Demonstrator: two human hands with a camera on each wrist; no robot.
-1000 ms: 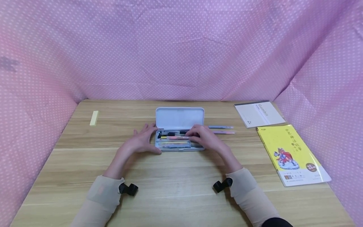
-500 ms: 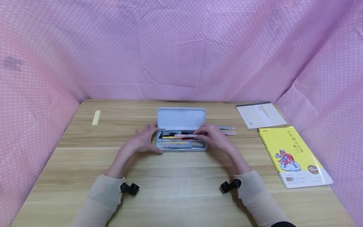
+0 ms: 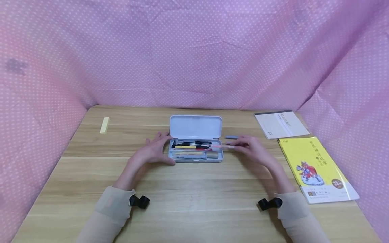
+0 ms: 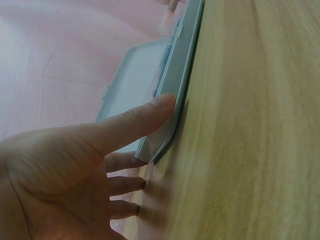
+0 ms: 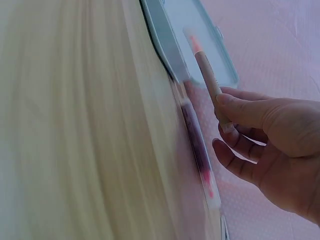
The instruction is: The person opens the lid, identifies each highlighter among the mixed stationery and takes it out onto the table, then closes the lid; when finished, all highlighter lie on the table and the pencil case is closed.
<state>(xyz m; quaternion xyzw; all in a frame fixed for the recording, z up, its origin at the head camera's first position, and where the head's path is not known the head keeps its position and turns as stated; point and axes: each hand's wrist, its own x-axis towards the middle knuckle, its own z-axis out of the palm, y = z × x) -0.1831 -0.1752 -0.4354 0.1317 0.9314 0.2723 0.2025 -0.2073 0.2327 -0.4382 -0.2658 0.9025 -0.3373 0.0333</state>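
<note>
A pale blue pencil case (image 3: 196, 126) lies with its lid raised, and several pens (image 3: 189, 147) fill its long compartment. In the front part are a clear case (image 3: 189, 155) and a greyish-brown block (image 3: 212, 155). My left hand (image 3: 152, 152) holds the left end, its thumb against the front wall and its other fingers spread around the end. Between thumb and fingers, my right hand (image 3: 253, 148) pinches a marker pen (image 5: 210, 80) with a beige barrel and pink tip, just off the case's right end. Below it on the table lies a purple-and-pink pen (image 5: 197, 140), hidden in the head view.
A blue-grey pen (image 3: 231, 137) lies behind my right hand, partly covered. At the right are a white notebook (image 3: 282, 124) and a yellow book (image 3: 317, 168). A pale yellow strip (image 3: 104, 125) lies at the table's left. Pink dotted cloth (image 3: 194, 67) surrounds the table.
My right hand has moved right, carrying the marker pen from above the case past its right end. More of the case's contents now show. My left hand stays at the left end.
</note>
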